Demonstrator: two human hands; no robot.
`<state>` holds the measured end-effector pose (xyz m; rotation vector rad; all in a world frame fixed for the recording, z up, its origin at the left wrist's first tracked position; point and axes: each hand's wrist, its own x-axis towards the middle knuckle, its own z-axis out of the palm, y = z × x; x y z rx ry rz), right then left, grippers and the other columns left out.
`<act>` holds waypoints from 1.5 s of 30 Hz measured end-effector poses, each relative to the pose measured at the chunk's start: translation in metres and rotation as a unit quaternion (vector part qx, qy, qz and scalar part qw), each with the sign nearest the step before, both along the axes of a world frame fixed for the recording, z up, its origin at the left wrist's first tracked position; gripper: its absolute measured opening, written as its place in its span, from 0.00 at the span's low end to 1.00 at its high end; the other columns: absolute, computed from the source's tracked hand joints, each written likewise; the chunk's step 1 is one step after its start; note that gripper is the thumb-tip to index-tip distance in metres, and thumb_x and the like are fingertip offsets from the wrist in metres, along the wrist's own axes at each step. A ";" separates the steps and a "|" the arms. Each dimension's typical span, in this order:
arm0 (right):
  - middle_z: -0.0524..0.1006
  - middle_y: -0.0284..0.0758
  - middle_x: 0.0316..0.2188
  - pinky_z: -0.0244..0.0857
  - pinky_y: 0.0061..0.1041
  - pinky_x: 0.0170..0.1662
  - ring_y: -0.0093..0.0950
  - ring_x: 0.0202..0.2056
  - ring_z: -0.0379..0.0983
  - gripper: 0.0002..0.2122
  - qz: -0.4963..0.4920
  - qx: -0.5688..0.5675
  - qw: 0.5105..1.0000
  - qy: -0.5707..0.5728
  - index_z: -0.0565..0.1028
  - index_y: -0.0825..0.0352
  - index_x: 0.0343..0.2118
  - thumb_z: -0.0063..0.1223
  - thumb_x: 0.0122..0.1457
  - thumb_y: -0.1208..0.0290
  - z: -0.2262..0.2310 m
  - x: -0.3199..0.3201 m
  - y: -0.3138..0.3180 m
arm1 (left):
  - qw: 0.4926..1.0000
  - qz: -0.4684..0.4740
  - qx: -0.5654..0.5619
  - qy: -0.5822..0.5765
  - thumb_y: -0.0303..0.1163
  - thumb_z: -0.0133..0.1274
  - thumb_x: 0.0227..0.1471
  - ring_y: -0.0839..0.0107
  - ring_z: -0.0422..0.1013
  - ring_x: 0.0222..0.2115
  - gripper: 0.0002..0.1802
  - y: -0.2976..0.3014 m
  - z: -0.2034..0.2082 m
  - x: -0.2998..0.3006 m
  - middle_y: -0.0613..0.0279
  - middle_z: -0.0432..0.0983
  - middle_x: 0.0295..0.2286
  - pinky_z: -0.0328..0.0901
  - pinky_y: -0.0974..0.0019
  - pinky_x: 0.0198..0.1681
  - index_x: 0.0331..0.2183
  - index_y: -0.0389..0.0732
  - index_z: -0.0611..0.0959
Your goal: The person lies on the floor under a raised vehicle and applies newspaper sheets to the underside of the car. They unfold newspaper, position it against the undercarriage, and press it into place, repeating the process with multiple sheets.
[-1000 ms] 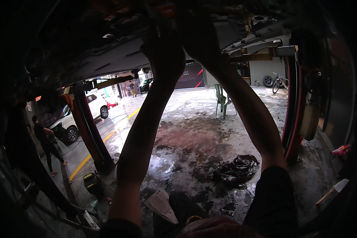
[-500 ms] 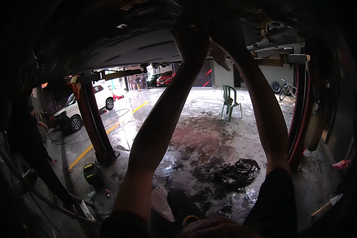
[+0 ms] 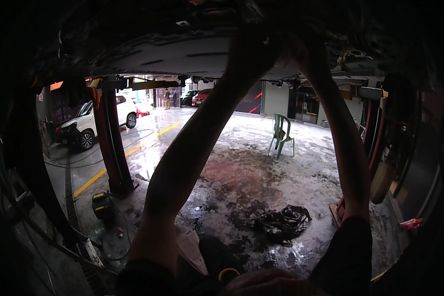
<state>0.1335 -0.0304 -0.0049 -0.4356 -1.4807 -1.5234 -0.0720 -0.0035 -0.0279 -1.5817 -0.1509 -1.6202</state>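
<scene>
Both my arms reach up to the dark underside of a raised car [image 3: 182, 52]. My left hand [image 3: 255, 54] is up against the underbody, its fingers lost in shadow. Close beside it on the right is my right hand [image 3: 308, 55], also dark and blurred. A paler patch shows between the two hands, too dim to identify. Whether either hand grips a part or a tool is hidden.
Red lift posts [image 3: 112, 143] stand to the left and right. Beyond are a green plastic chair [image 3: 280, 135] and a white car [image 3: 101, 118]. A crumpled black plastic bag [image 3: 284, 223] lies on the wet, stained floor, and a black-and-yellow case [image 3: 102, 206] sits near the left post.
My hands have shifted a little to the right along the underbody and come closer together. A pale flap hanging beneath them earlier no longer shows. The whole view has tilted slightly.
</scene>
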 end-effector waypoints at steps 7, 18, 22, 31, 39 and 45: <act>0.77 0.42 0.44 0.71 0.39 0.47 0.39 0.43 0.78 0.14 -0.113 0.071 0.990 0.035 0.78 0.61 0.46 0.61 0.56 0.74 0.015 -0.043 -0.029 | 0.984 0.068 0.156 0.049 0.26 0.58 0.56 0.56 0.72 0.54 0.26 0.002 -0.034 -0.049 0.52 0.75 0.53 0.68 0.52 0.57 0.57 0.45 0.77; 0.77 0.46 0.35 0.73 0.36 0.39 0.39 0.37 0.78 0.12 0.025 0.070 0.989 0.131 0.76 0.68 0.40 0.63 0.52 0.76 0.026 -0.054 -0.058 | 0.968 0.131 0.179 0.118 0.30 0.58 0.58 0.64 0.80 0.43 0.22 0.021 0.027 -0.011 0.57 0.81 0.43 0.77 0.59 0.43 0.54 0.46 0.77; 0.80 0.50 0.43 0.73 0.38 0.49 0.40 0.46 0.79 0.18 0.156 -0.175 0.963 0.130 0.76 0.68 0.49 0.60 0.53 0.77 0.014 -0.063 -0.090 | 0.986 0.115 0.057 0.110 0.29 0.57 0.57 0.61 0.78 0.47 0.25 0.012 0.030 -0.009 0.53 0.79 0.46 0.75 0.56 0.48 0.57 0.46 0.75; 0.73 0.48 0.59 0.63 0.43 0.60 0.42 0.58 0.71 0.29 -0.032 0.002 0.999 0.042 0.67 0.65 0.64 0.50 0.57 0.80 -0.001 -0.065 -0.056 | 0.992 -0.088 0.077 -0.045 0.17 0.50 0.54 0.46 0.73 0.47 0.26 -0.022 -0.003 0.025 0.38 0.72 0.47 0.71 0.47 0.46 0.55 0.35 0.75; 0.77 0.39 0.43 0.63 0.39 0.53 0.33 0.49 0.75 0.18 -0.137 0.202 0.967 0.067 0.78 0.65 0.51 0.54 0.56 0.73 0.018 -0.065 -0.053 | 0.998 -0.007 0.060 0.007 0.20 0.53 0.52 0.49 0.68 0.53 0.36 -0.025 -0.022 -0.011 0.46 0.66 0.55 0.65 0.50 0.56 0.63 0.40 0.70; 0.79 0.35 0.39 0.64 0.37 0.50 0.32 0.45 0.77 0.18 -0.296 0.163 0.936 0.097 0.78 0.65 0.51 0.53 0.57 0.71 0.027 -0.060 -0.043 | 0.996 0.030 0.078 0.023 0.31 0.54 0.58 0.48 0.63 0.61 0.41 0.004 -0.019 -0.006 0.45 0.62 0.62 0.63 0.47 0.61 0.70 0.44 0.59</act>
